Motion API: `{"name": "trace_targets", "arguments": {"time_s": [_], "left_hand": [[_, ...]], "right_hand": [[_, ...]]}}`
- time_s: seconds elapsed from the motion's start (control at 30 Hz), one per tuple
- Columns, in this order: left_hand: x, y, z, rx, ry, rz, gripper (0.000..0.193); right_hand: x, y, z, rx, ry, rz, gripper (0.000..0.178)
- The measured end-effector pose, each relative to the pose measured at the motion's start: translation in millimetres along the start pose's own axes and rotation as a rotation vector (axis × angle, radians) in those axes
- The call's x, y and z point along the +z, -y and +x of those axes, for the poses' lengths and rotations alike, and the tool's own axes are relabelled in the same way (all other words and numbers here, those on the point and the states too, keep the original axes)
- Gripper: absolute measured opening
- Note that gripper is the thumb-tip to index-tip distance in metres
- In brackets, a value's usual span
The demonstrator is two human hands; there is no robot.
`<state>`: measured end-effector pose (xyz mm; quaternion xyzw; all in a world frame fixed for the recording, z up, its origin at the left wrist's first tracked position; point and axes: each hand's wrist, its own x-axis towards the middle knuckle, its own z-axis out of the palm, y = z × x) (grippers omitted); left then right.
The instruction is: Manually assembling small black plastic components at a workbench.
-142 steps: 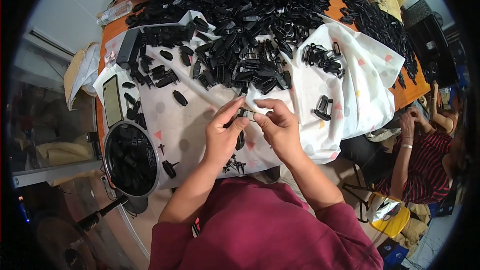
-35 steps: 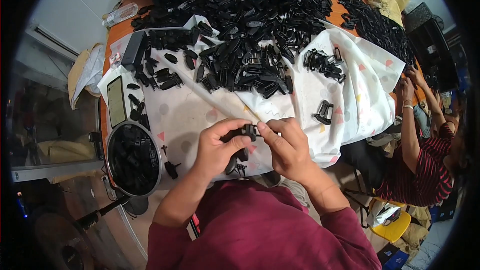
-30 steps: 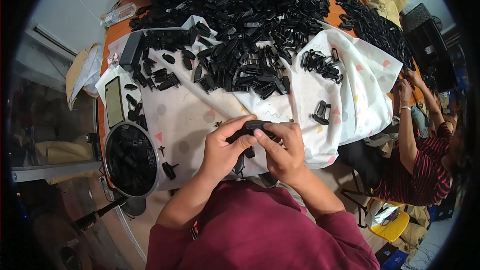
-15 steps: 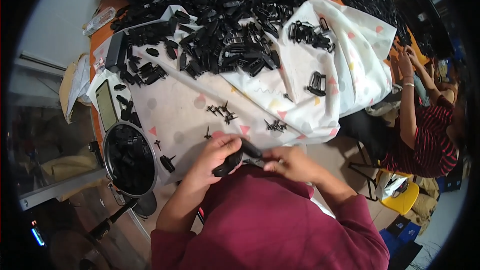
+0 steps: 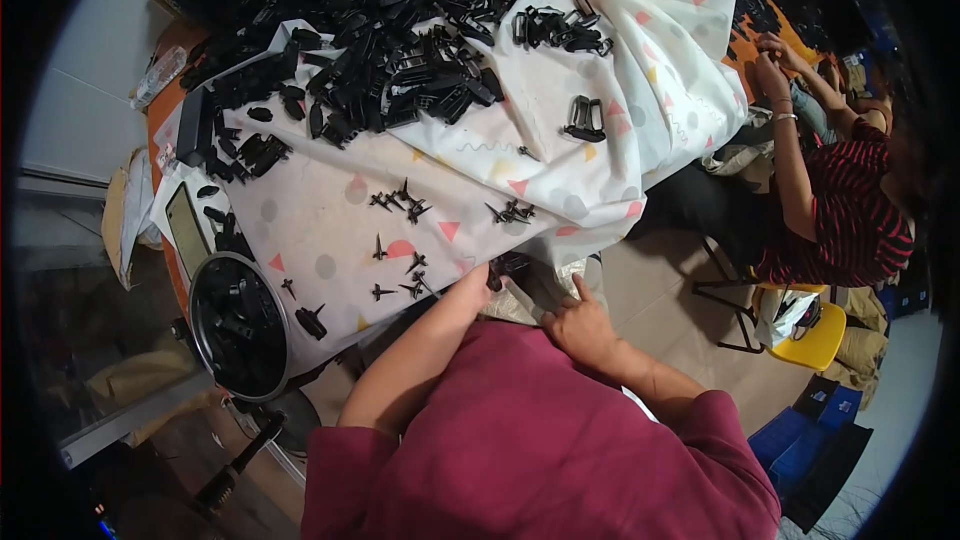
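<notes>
My left hand (image 5: 474, 292) is at the front edge of the cloth-covered table, partly hidden by its own wrist. Its fingers close on a black plastic part (image 5: 494, 278). More black plastic (image 5: 513, 264) shows just beyond the fingertips; I cannot tell whether it is the same piece. Off to the right, over my lap, my right hand (image 5: 582, 328) has its index finger stretched forward and the other fingers curled, with nothing visible in it. Small black pronged pieces (image 5: 416, 278) lie on the patterned cloth (image 5: 330, 190) near my left hand, and a similar cluster (image 5: 512, 211) sits farther right.
A large heap of black plastic parts (image 5: 400, 70) covers the far side. Black frame-shaped parts (image 5: 584, 119) rest on the cloth at right. A round bowl (image 5: 197, 340) of black parts stands at left beside a phone (image 5: 188, 220). Another person (image 5: 835, 200) works at the right.
The view has shifted, so the table appears farther left. My hands have moved apart; the right one has left the black part. More pronged pieces show on the cloth near my left hand.
</notes>
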<state>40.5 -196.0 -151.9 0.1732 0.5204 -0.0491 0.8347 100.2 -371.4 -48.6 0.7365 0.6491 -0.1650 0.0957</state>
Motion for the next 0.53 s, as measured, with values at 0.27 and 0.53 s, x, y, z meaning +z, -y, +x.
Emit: {"name": "trace_targets", "arguments": {"time_s": [0.27,0.53], "left_hand": [[-45.9,-15.8,-23.3,0.389,0.463,1.067,0.038],[-69.6,-43.1,-40.0,0.528,0.123,1.935,0.056]], "right_hand": [[4.3,-2.9,0.6,0.022,-0.069,0.055,0.014],[-8.5,-37.0,31.2,0.070,-0.053,0.070,0.030]]}}
